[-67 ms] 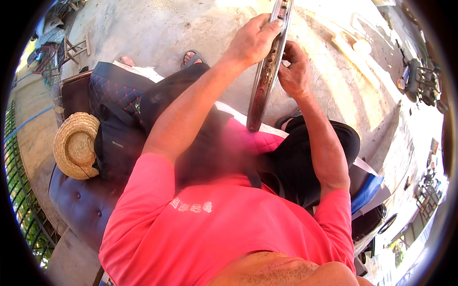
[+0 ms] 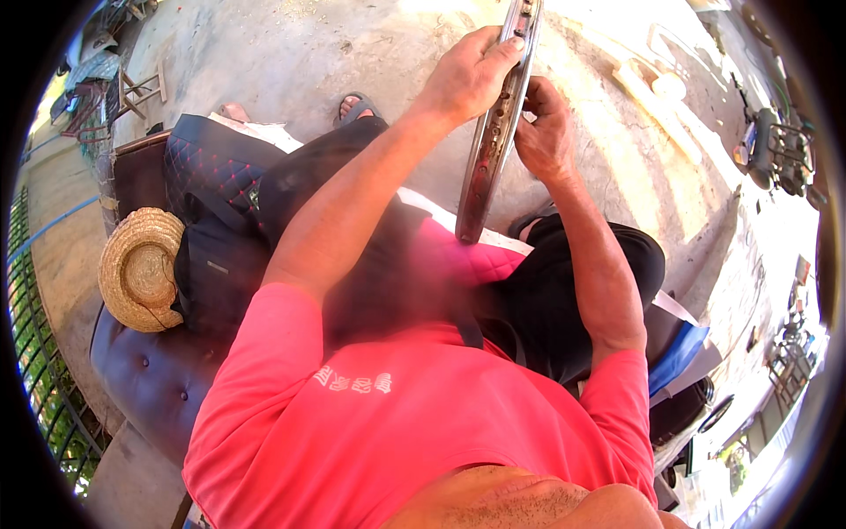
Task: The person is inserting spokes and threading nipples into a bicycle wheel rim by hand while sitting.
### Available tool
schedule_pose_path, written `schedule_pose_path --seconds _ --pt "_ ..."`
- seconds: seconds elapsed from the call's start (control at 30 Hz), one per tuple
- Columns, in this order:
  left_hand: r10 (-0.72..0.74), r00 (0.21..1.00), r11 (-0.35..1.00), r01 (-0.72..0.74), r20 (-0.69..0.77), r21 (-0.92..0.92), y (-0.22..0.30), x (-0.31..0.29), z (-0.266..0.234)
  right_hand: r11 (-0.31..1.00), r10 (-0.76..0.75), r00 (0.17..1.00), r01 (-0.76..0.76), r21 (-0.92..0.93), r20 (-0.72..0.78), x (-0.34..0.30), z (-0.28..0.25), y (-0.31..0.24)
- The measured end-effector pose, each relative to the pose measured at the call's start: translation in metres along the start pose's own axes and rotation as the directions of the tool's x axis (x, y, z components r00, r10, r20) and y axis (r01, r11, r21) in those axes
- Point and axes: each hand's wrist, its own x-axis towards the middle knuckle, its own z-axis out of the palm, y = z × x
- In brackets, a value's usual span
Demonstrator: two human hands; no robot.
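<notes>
I see left hand (image 2: 469, 78) gripping the metal rim (image 2: 494, 125) at 1 o'clock | right hand (image 2: 545, 139) curled at its 3 o'clock side, hold unclear to me | black bag (image 2: 220, 286) at 9 o'clock, contents hidden, straw hat (image 2: 141, 269) beside it

A shiny metal wheel rim (image 2: 487, 154), browned in places and pierced by a row of holes, shows edge-on and slanting, its far end out of view.
</notes>
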Motion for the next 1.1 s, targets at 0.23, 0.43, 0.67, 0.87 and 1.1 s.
schedule_pose_path --seconds 0.23,0.43,0.67,0.87,1.1 --pt "-0.100 0.992 0.994 0.102 0.074 -0.031 0.004 0.002 -0.006 0.990 -0.106 0.994 0.106 -0.094 -0.003 0.001 -0.001 -0.003" --pt "-0.070 0.996 0.997 0.071 0.053 -0.009 0.003 0.001 -0.004 0.998 0.005 1.000 -0.004 0.058 -0.005 0.000 0.001 0.003" --pt "-0.010 1.000 0.999 0.011 0.018 -0.048 -0.003 0.004 -0.003 0.989 -0.101 0.995 0.100 -0.109 0.000 0.000 -0.002 -0.002" --pt "-0.048 0.999 0.999 0.048 0.019 -0.011 0.007 0.000 -0.004 0.999 -0.024 1.000 0.024 -0.022 -0.007 -0.001 0.001 -0.005" --pt "-0.101 0.992 0.994 0.103 0.070 -0.029 0.004 0.002 -0.007 0.987 -0.129 0.991 0.131 -0.098 0.022 0.001 -0.002 0.001"
